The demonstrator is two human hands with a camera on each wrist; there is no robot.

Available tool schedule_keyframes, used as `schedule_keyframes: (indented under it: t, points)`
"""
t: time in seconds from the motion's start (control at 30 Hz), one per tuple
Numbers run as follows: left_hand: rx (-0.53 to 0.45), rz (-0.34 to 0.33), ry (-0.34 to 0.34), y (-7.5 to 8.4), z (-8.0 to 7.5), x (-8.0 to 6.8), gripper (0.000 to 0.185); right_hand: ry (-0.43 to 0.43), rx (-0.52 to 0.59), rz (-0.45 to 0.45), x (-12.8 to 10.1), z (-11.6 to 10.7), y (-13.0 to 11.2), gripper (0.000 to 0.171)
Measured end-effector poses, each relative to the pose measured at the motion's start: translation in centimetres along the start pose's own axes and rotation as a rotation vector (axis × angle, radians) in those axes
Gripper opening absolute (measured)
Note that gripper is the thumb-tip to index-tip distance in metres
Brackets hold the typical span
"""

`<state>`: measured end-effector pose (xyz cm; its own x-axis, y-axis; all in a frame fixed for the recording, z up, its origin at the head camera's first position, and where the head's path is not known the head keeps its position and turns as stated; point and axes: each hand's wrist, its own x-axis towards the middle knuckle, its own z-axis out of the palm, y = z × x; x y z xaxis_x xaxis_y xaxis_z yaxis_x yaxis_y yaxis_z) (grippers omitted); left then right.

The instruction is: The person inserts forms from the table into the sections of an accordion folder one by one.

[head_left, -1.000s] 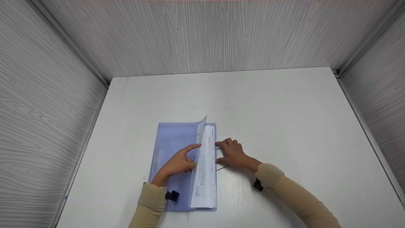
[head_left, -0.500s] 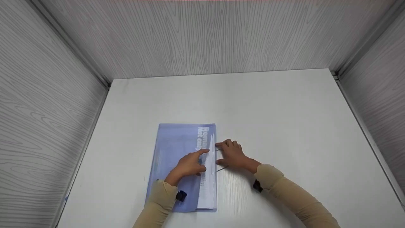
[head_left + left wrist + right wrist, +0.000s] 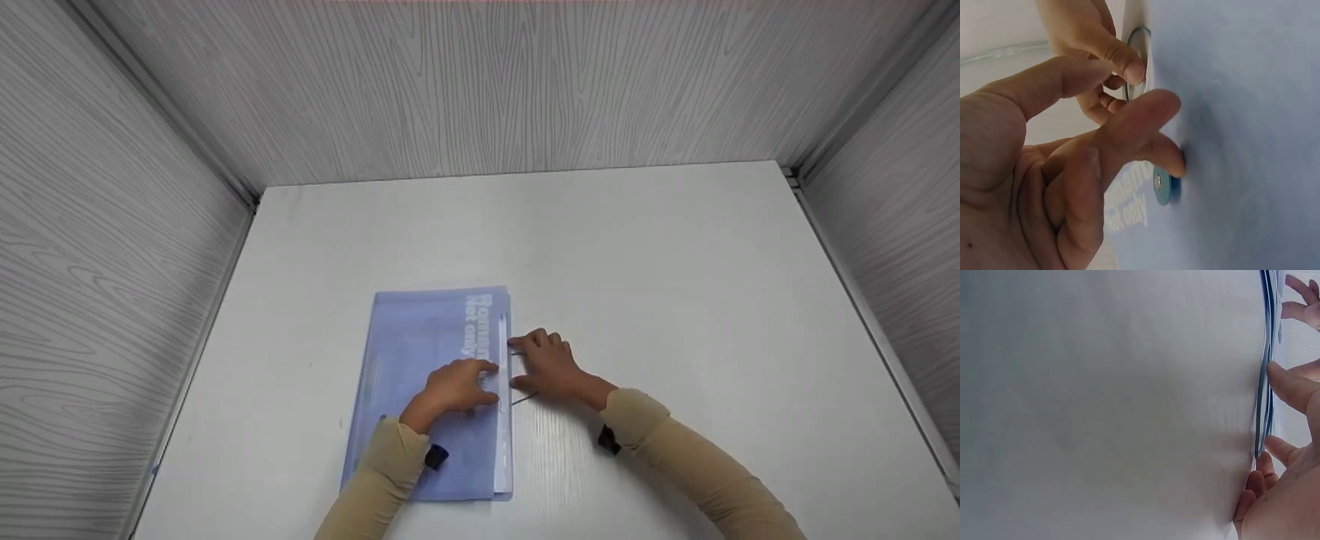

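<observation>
A translucent blue document folder [image 3: 412, 330] with white lettering lies on the table, its front flap folded over to the right. White papers [image 3: 503, 457] show as a narrow strip beyond the flap's edge. My left hand [image 3: 457, 386] is over the flap, thumb and index finger spread near its edge; in the left wrist view a fingertip touches the cover beside a round blue button [image 3: 1162, 185]. At the folder's right edge, the fingertips of my right hand [image 3: 551, 367] rest against the side. A thin dark cord [image 3: 525, 399] loops out from that edge, partly hidden under this hand.
The white table [image 3: 637, 255] extends around the folder, with grey wood-grain panels [image 3: 480, 90] behind it and on both sides. Each wrist carries a small black camera [image 3: 436, 457].
The flap, earlier half raised with printed pages showing, has come down over the papers. My left hand has moved right with it. The right hand has stayed at the edge.
</observation>
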<state>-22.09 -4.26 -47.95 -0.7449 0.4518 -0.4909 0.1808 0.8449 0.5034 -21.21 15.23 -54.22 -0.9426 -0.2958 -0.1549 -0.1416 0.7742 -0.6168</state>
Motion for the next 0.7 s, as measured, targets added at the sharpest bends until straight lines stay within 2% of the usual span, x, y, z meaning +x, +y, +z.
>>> schedule_keyframes:
  t: [0.1, 0.17, 0.27, 0.37, 0.5, 0.57, 0.7]
  points:
    - [-0.099, 0.002, -0.043, -0.7, -0.7, -0.3, 0.057, -0.023, 0.01, -0.004, 0.0, -0.3, 0.1, 0.063]
    - [-0.172, 0.002, -0.06, -1.2, -1.2, -0.5, 0.058, -0.042, 0.062, -0.008, 0.0, -0.8, 0.4, 0.06]
    - [-0.268, 0.014, -0.028, -1.8, -2.1, -0.8, 0.056, -0.057, 0.185, -0.048, -0.3, -2.2, 1.2, 0.055]
    - [-0.321, 0.029, 0.096, -2.3, -3.1, -1.3, 0.05, -0.014, 0.282, -0.092, -0.6, -3.8, 2.0, 0.051]
    - [-0.321, 0.054, 0.335, -3.2, -4.1, -2.0, 0.046, 0.11, 0.295, -0.109, -0.9, -5.7, 2.9, 0.05]
    - [-0.273, 0.068, 0.448, -3.7, -4.4, -2.2, 0.046, 0.174, 0.259, -0.093, -1.2, -6.5, 3.3, 0.051]
    - [-0.06, 0.091, 0.633, -4.6, -4.6, -1.9, 0.052, 0.284, 0.12, -0.033, -1.6, -8.0, 4.0, 0.055]
